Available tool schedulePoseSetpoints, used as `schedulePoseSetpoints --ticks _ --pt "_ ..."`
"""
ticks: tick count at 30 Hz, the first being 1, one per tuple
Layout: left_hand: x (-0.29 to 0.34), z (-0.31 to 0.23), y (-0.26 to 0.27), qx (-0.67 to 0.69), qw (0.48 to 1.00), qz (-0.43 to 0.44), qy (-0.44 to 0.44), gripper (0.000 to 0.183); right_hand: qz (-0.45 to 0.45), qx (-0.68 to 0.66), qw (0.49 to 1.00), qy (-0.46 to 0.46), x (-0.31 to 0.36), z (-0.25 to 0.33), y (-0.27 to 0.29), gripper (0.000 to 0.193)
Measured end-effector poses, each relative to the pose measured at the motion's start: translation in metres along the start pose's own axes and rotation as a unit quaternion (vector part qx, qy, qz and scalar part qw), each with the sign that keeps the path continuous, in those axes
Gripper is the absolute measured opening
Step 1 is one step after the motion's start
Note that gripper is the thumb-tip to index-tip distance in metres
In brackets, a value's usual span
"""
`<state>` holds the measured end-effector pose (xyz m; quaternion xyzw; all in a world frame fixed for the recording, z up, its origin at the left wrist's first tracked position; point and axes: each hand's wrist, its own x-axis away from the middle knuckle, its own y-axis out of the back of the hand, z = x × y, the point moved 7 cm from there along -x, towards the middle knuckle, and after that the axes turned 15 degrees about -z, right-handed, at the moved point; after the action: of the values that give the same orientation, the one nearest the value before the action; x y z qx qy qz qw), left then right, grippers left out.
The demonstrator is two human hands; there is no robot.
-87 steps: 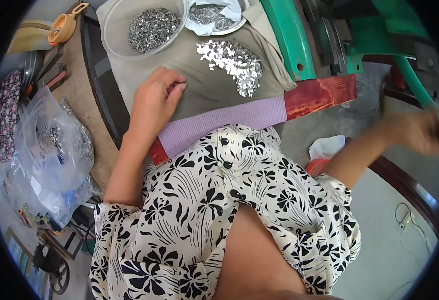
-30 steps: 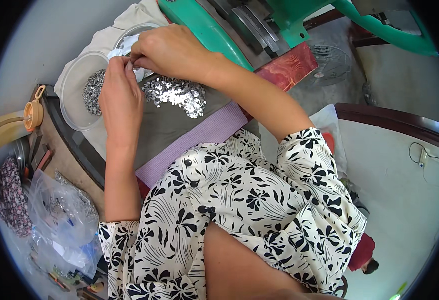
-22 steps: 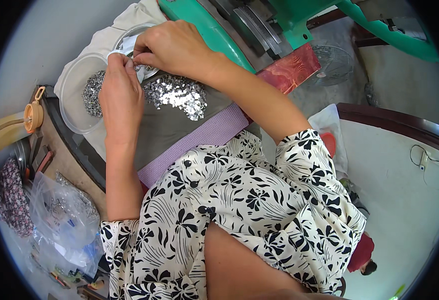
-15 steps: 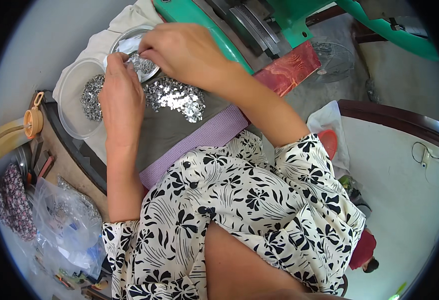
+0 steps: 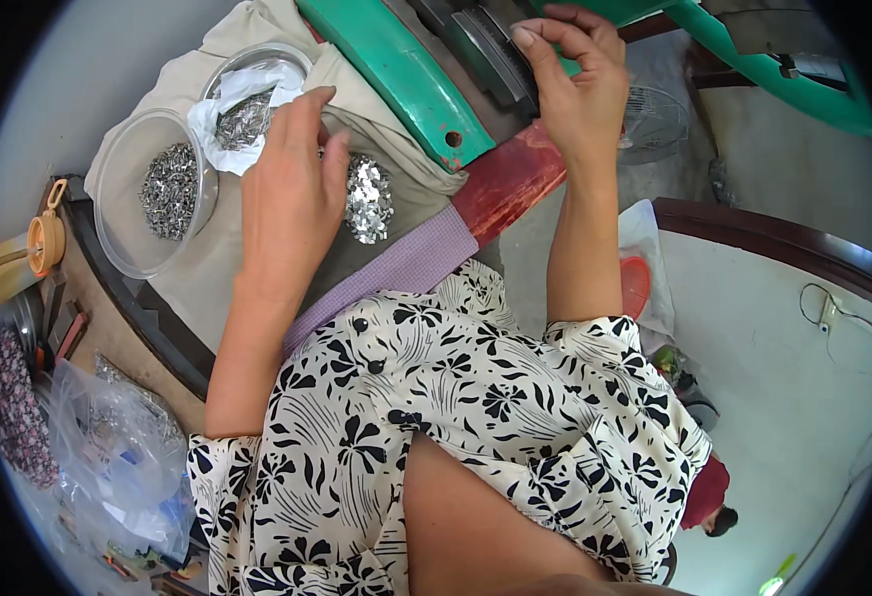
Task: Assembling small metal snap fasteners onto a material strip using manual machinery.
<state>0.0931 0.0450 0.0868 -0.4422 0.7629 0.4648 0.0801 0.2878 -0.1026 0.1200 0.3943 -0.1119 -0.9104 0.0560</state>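
Note:
My left hand [image 5: 292,189] hovers over the grey cloth, thumb and fingers apart, partly hiding a pile of small shiny flat metal pieces [image 5: 368,199]. Just beyond it, a round bowl [image 5: 292,52] lined with white sheet [image 5: 212,139] holds thin silvery pieces [image 5: 244,121]. To its left stands a clear plastic tub [image 5: 118,233] with many small metal bits [image 5: 169,194] inside. My right hand [image 5: 583,94] is raised beside the dark metal part [image 5: 495,60] of a green machine. Its thumb and forefinger pinch together; whatever sits between them is too small to name.
The green machine's arm [image 5: 396,79] slopes past the bowl toward a red board [image 5: 515,179]. A purple cloth strip [image 5: 386,263] lies along the near edge. Plastic bags [image 5: 123,467] crowd the lower left, a wire fan [image 5: 654,124] stands behind, and another person [image 5: 706,492] is at lower right.
Both hands were together over the lined bowl. My right hand has moved right to the machine's metal part; my left hand has shifted right and toward me, fingers opened, uncovering the bowl.

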Motion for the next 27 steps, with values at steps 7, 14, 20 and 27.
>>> schedulePoseSetpoints --ticks 7,14,20,27 --pt "0.003 0.000 -0.003 0.011 1.000 0.008 0.001 0.039 -0.020 0.045 0.997 0.051 0.002 0.009 -0.001 0.010" --pt "0.003 -0.004 -0.002 0.020 1.000 0.001 -0.004 0.045 -0.059 0.096 0.978 0.178 0.010 -0.002 -0.005 0.010" --pt "0.003 -0.001 -0.004 0.027 1.000 -0.001 0.000 0.050 -0.069 0.102 0.977 0.175 0.011 -0.001 -0.008 0.010" --pt "0.004 -0.001 -0.004 0.026 1.000 -0.007 -0.005 0.052 -0.073 0.120 0.972 0.189 0.012 0.000 -0.007 0.009"
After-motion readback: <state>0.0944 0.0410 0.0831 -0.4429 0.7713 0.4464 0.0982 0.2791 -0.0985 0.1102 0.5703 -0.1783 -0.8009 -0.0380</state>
